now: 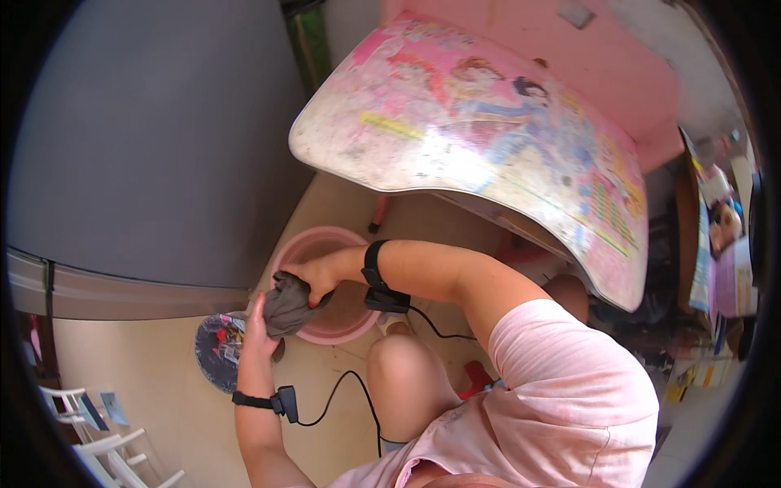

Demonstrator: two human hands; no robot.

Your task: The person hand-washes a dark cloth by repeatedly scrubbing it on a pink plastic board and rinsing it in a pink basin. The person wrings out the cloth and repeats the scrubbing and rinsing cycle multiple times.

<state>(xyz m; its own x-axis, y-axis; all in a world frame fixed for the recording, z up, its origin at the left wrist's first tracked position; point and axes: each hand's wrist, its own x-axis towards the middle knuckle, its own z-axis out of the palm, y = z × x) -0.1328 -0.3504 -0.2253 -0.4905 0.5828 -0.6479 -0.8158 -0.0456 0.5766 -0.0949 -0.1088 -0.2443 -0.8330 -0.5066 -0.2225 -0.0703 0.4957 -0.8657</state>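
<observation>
A wet-looking grey-brown cloth (pixel 290 308) is bunched between my two hands over the left side of a pink plastic basin (pixel 360 326). My left hand (pixel 259 326) presses against the cloth's left side with its fingers along it. My right hand (pixel 314 274) grips the cloth from above and the right, its thumb pointing down across it. Murky brownish water (pixel 345 305) lies in the basin, which stands on the tiled floor. Each wrist wears a black strap with a small black device and a cable.
A child's desk (pixel 427 146) with a worn printed pink top overhangs beyond the basin. At left stands a large grey cabinet-like surface (pixel 152 152). A round bin with litter (pixel 213 354) is beside my left hand. White racks (pixel 110 451) stand lower left.
</observation>
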